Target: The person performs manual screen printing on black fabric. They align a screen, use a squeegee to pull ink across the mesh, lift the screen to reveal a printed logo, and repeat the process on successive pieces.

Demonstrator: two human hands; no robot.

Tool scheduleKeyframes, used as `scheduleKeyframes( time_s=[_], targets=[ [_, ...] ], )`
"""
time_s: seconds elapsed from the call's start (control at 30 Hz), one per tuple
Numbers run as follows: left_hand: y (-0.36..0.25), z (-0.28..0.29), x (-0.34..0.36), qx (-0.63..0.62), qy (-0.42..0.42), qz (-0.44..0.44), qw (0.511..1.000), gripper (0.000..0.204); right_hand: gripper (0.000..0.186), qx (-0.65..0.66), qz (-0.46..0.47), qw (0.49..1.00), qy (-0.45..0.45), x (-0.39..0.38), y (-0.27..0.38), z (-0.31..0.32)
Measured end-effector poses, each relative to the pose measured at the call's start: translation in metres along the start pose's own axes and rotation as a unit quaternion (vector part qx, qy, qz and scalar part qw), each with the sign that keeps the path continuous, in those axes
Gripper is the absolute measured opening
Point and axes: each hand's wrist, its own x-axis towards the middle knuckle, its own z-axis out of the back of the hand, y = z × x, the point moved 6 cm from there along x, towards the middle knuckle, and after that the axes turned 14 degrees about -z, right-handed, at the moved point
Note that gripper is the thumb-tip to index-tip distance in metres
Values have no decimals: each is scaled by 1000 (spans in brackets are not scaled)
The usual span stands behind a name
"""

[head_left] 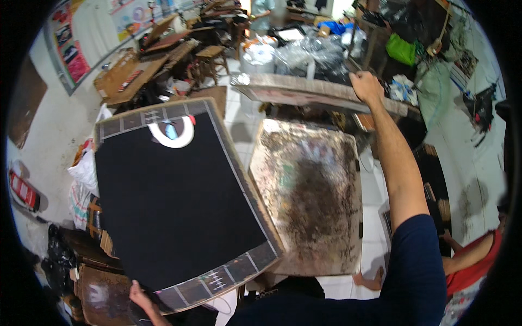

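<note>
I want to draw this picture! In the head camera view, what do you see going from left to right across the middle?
Wall poster → black board held at its bottom edge by the left hand → stained table → the person's right arm, with the right hand gripping a plank → another person in a red shirt.

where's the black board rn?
Head view, left-centre: the black board is tilted, its near bottom corner gripped by the left hand, its right edge overlapping the stained worktable.
</note>
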Motion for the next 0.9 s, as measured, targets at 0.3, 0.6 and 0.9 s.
scheduleKeyframes(
  time_s=[0.3,0.6,0.9],
  targets=[
    [31,-239,-116,13,293,40,955,44,54,-23,-19,999,15,-7,-4,-3],
    [-31,-348,-175,44,513,70,854,52,55,-20,-7,1000,21,-7,-3,-3],
    [-45,-347,-178,186,523,-39,831,60,55,-13,11,1000,-13,11,-1,-7]
  ],
)
